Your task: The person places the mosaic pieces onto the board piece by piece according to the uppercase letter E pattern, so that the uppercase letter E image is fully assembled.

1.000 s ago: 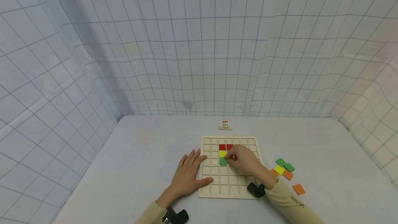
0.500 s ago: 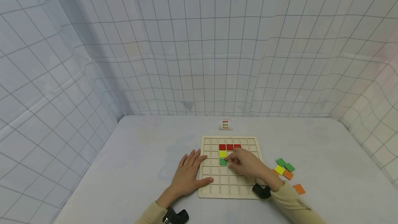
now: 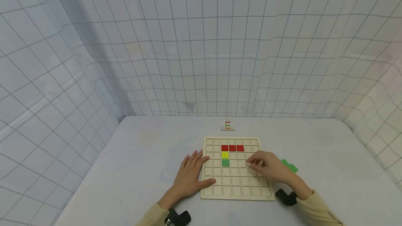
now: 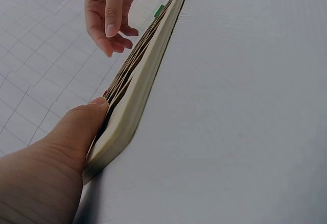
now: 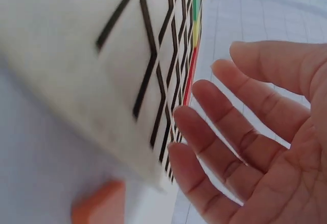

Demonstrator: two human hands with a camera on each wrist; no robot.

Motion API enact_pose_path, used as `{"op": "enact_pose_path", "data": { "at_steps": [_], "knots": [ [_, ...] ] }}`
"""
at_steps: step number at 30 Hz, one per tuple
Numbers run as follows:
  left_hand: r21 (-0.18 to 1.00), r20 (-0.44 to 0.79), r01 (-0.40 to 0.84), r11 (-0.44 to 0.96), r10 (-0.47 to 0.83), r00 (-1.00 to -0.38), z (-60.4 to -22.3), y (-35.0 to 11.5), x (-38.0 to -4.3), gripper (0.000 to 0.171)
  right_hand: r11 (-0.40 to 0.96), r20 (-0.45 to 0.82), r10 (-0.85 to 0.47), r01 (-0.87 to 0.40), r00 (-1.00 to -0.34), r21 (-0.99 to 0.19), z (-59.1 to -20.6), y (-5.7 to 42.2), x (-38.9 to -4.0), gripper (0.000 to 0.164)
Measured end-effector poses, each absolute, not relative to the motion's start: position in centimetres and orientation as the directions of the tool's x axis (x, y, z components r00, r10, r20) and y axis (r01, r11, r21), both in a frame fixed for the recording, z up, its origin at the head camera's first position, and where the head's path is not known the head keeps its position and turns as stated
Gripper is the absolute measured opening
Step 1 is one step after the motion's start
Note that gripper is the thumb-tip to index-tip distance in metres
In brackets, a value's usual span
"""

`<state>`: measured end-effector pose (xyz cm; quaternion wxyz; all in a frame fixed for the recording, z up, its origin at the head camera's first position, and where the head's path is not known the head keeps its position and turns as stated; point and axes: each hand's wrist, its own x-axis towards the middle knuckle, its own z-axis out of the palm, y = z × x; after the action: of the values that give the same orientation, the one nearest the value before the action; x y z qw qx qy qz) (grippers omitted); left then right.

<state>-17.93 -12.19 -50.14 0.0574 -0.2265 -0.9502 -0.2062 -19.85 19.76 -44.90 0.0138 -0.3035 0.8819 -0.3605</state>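
A pale wooden grid board [image 3: 221, 191] lies flat on the table. In its cells sit a row of red tiles [image 3: 232, 148], a yellow tile [image 3: 225, 155] below the leftmost red one, and a green tile [image 3: 225, 163] under that. My left hand [image 3: 189, 179] rests along the board's left edge, fingers spread and thumb on top. Over the right part of the board hovers my right hand [image 3: 271, 166]; its fingers are loosely bent and hold nothing, as the right wrist view confirms with the same hand [image 5: 255, 142].
Loose green tiles [image 3: 292, 168] lie right of the board, partly behind my right forearm. An orange tile [image 5: 102, 206] shows beside the board in the right wrist view. A small printed card [image 3: 227, 125] with a coloured grid lies beyond the board.
My right hand has moved right, away from the green tile on the board, uncovering the red row. Its forearm now covers the loose orange and yellow tiles. My left hand stays put.
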Motion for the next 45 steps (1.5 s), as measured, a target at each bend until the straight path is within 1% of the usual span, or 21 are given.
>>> {"op": "enact_pose_path", "data": {
  "at_steps": [4,8,11,16,19,27,33,36,40,45],
  "knots": [
    [0.363,0.201,0.453,0.814,0.406,-0.891,-50.1,-12.2,-17.9,0.083,0.67,0.138,-0.421,-0.41,-0.896,-0.619,-44.2,21.6,-19.5,0.006],
    [0.365,0.199,0.453,0.813,0.407,-0.891,-50.1,-12.2,-17.9,0.082,0.776,0.091,-0.307,-0.305,-0.947,-0.552,-43.9,23.4,-19.5,0.008],
    [0.368,0.196,0.454,0.811,0.41,-0.891,-50.0,-12.2,-17.9,0.082,0.822,0.071,-0.263,-0.262,-0.962,-0.506,-44.0,24.8,-19.6,0.015],
    [0.371,0.201,0.458,0.808,0.411,-0.889,-50.0,-12.2,-17.9,0.082,0.86,0.02,-0.194,-0.18,-0.981,-0.477,-44.1,26.4,-19.8,0.032],
    [0.372,0.197,0.457,0.808,0.412,-0.889,-50.1,-12.2,-17.9,0.083,0.87,-0.003,-0.178,-0.156,-0.984,-0.468,-44.3,27.1,-19.9,0.04],
    [0.369,0.201,0.462,0.807,0.416,-0.887,-50.1,-12.3,-17.9,0.083,0.88,-0.022,-0.171,-0.143,-0.985,-0.453,-44.6,28.0,-19.9,0.05],
    [0.373,0.202,0.462,0.805,0.416,-0.887,-49.9,-12.3,-17.8,0.083,0.883,-0.039,-0.151,-0.116,-0.988,-0.454,-44.9,28.1,-20.0,0.047],
    [0.372,0.203,0.46,0.806,0.413,-0.888,-49.9,-12.2,-17.8,0.083,0.882,-0.049,-0.13,-0.093,-0.99,-0.463,-45.1,27.9,-20.0,0.042],
    [0.369,0.204,0.46,0.808,0.412,-0.888,-49.8,-12.3,-17.8,0.083,0.869,-0.059,-0.115,-0.072,-0.992,-0.49,-45.1,27.5,-19.9,0.036],
    [0.369,0.204,0.463,0.806,0.416,-0.886,-49.8,-12.3,-17.8,0.083,0.844,-0.062,-0.127,-0.075,-0.99,-0.532,-45.1,27.2,-19.9,0.03]
  ]
}}
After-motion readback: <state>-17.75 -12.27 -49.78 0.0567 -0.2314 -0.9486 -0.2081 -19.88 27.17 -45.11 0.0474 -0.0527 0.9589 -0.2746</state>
